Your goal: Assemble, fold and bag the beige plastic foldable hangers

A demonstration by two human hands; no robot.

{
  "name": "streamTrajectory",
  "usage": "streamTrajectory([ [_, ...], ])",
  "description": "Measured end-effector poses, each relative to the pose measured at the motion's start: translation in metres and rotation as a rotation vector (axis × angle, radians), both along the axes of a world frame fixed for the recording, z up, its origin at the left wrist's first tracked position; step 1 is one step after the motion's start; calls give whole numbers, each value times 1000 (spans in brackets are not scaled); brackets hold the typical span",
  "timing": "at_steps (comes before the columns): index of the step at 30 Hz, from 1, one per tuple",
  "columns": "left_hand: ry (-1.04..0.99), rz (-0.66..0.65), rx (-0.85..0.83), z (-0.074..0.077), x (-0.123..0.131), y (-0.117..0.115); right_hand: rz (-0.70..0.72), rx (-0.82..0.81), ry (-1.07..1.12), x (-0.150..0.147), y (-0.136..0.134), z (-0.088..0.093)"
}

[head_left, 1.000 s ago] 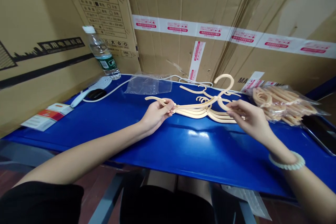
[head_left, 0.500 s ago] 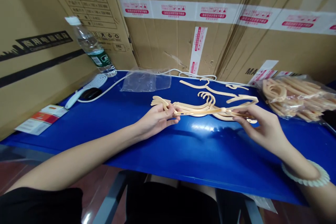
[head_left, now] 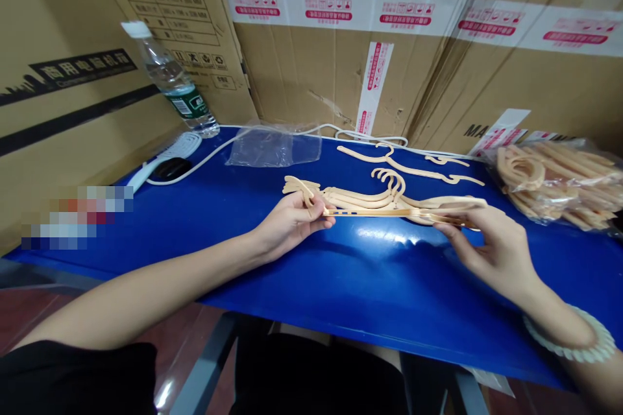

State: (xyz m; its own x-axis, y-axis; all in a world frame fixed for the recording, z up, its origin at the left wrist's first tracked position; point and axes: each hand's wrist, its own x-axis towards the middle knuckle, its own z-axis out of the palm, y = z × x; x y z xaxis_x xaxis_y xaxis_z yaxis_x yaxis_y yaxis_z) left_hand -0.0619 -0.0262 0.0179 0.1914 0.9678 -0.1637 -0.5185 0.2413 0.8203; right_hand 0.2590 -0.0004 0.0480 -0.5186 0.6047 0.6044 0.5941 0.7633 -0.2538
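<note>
I hold a cream plastic hanger (head_left: 374, 211) level just above the blue table (head_left: 311, 272), over a small stack of like hangers (head_left: 384, 193). My left hand (head_left: 292, 224) pinches its left end with thumb and fingers closed. My right hand (head_left: 491, 246) grips its right end, fingers curled around it. One more loose hanger (head_left: 409, 165) lies flat farther back on the table.
A clear bag full of hangers (head_left: 559, 181) sits at the right. An empty clear bag (head_left: 275, 146), a white cable (head_left: 341, 135), a water bottle (head_left: 170, 81) and a white power strip (head_left: 165, 159) lie at the back left. Cardboard boxes (head_left: 389, 45) wall the back and left.
The hanger, upright with its hook raised a second ago, now lies flat and level between both hands. The view shifted down slightly.
</note>
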Motion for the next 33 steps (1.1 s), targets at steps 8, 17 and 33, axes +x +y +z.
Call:
streamTrajectory([
  [8,17,19,-24,0,-1,3,-32,58,-8,0,-1,-4],
  [17,-5,-33,-65,3,-4,3,-6,9,6,-1,-2,0],
  [33,88,126,87,-4,0,1,37,-15,24,-8,-7,-5],
])
